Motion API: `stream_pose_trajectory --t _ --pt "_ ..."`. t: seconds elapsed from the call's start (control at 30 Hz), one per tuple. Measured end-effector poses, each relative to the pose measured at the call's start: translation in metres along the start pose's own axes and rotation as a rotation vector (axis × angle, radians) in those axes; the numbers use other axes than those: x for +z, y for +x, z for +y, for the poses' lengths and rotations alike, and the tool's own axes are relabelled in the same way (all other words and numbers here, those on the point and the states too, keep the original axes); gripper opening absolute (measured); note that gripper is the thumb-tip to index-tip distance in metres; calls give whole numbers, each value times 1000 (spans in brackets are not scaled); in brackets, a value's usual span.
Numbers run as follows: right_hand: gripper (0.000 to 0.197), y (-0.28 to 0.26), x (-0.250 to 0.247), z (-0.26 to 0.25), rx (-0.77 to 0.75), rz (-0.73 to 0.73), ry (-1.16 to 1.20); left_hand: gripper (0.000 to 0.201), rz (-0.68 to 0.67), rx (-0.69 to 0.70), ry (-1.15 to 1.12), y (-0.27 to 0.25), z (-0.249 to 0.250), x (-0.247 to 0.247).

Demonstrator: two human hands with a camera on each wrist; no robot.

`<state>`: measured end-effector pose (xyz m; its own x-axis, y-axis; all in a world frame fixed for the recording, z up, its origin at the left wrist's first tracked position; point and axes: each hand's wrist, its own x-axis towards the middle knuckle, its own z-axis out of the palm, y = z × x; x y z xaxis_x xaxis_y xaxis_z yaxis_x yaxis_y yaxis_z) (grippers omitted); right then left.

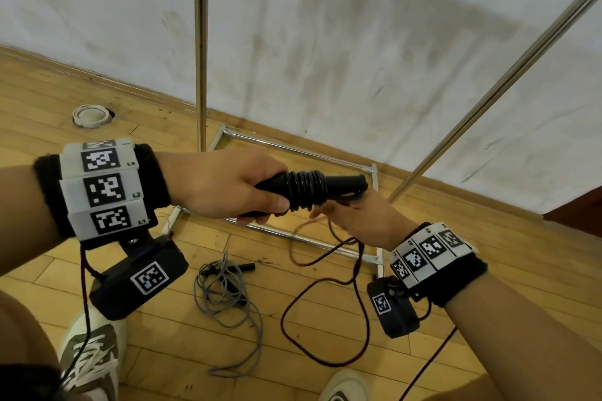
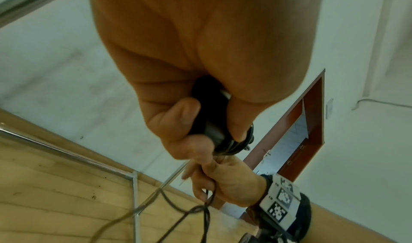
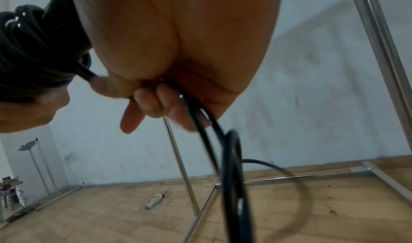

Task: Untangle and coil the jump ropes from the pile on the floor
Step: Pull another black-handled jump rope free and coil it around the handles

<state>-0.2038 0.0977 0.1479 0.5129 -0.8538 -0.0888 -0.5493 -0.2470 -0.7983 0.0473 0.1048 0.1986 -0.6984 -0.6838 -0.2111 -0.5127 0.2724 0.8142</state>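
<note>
left hand (image 1: 224, 184): grips black handles (image 1: 338, 184), rope wound round
right hand (image 1: 355, 218): pinches dark rope (image 1: 325, 312)
floor (image 1: 163, 352): grey rope (image 1: 228, 299) loose
behind: metal rack (image 1: 201, 42)

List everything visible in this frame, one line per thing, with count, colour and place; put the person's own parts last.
black handles: two, black, gripped together in the left hand, cord turns wound round them
dark cord: one, dark, trailing from the right hand to the floor
grey jump rope: one, grey with black handles, loose on the floor
metal rack: one, silver, by the wall
round fitting: one, white, in the floor
shoes: two, near the bottom edge
left hand: grips the handles
right hand: holds the cord
</note>
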Motion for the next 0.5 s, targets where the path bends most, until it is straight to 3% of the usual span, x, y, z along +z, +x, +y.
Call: stream_pose_trajectory --t 0.1,0.17,0.27,0.37,0.5 --pt "42 1 -4 4 67 -26 -102 7 -63 -29 0 1 -1 3" --pt "38 4 -8 7 36 -54 -210 8 -105 -42 8 2 -1 4" --pt "15 9 -8 6 -13 -108 -384 8 -173 -69 63 3 -1 10" --pt "34 12 -11 11 0 -36 -447 7 -216 -109 140 5 -5 18" --pt "31 16 -10 6 -7 47 -386 11 -214 -164 304 12 -13 24"
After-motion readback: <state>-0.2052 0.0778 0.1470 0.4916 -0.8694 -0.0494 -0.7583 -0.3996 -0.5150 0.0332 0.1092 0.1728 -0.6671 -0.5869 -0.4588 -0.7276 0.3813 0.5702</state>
